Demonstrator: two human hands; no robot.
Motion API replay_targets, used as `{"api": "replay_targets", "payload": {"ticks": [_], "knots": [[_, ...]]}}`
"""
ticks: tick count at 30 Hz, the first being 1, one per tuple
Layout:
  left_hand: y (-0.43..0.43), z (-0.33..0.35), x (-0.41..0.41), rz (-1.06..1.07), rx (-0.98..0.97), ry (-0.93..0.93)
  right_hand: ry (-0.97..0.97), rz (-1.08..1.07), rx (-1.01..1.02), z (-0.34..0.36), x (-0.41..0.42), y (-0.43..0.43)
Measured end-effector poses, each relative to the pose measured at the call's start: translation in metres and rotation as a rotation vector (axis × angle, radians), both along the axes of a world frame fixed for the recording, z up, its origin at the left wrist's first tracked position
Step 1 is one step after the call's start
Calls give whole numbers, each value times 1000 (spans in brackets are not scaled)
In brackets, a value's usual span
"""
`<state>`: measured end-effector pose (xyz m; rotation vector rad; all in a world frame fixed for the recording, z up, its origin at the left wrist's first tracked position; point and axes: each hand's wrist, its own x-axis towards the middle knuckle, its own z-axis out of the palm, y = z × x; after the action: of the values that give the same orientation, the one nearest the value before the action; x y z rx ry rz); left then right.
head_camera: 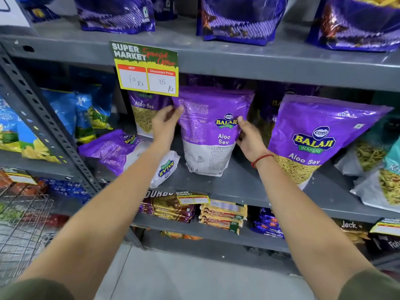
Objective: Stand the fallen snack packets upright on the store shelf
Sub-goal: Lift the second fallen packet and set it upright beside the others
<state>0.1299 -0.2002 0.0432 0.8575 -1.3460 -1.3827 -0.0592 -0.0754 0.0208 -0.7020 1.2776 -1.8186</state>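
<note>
A purple Aloo Sev packet (211, 131) stands upright on the grey middle shelf (242, 182), back side facing me. My left hand (165, 124) grips its left edge and my right hand (249, 135) grips its right edge. Left of it a purple packet (112, 148) lies flat on the shelf, and another fallen packet (165, 168) sticks out over the front edge under my left forearm. A further Aloo Sev packet (313, 139) stands leaning at the right. One more (144, 113) stands behind my left hand.
A price card (147, 69) hangs from the upper shelf edge just above the held packet. Purple bags (242, 18) fill the top shelf. Blue chip bags (82, 113) stand at the left, biscuit packs (223, 215) lie below, and a wire basket (23, 221) sits at lower left.
</note>
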Motion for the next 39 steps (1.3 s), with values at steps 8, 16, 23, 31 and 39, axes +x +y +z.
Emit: {"api": "replay_targets", "payload": {"ticks": [8,16,23,31,39], "knots": [[121,-122,-16,159,-272,-440,29,114,210,-49,26,18],[114,-136,-16,-72,-202,-487,242,64,306,-61,31,44],[42,-113,-6,-330,-109,-436,414,12,236,-69,44,48],[9,-97,9,-576,11,-438,306,-26,308,-52,10,20],[1,-97,18,-522,-88,-512,300,263,317,-37,-3,-10]]}}
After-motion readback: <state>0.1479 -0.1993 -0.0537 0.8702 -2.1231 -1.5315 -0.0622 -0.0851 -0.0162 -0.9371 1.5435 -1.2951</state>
